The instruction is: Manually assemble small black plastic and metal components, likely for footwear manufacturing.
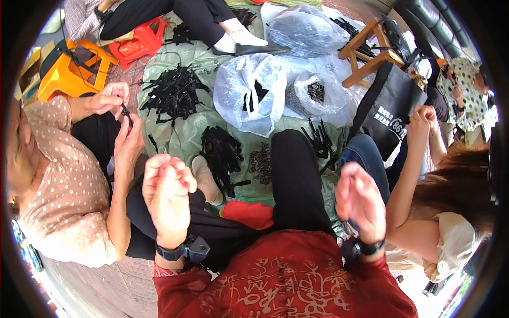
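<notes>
My left hand [168,196] is raised above my lap, palm showing, its fingers loosely bent and nothing in them. Opposite it, my right hand [361,201] is held up with the palm turned inward, also bare. A wide gap separates the two. Past my knees lies a heap of black strap-like pieces [222,156], the pile closest to my left hand. Beside that heap is a scatter of small dark parts [261,164]. A few more black strips [319,139] lie beyond my right knee.
Another black heap [175,93] and clear plastic bags [249,90] rest on a green sheet [204,119]. People sit close on both sides; the left one's hands [123,108] hold a small black piece. A black tote bag [389,103] and wooden stool [374,50] stand at right.
</notes>
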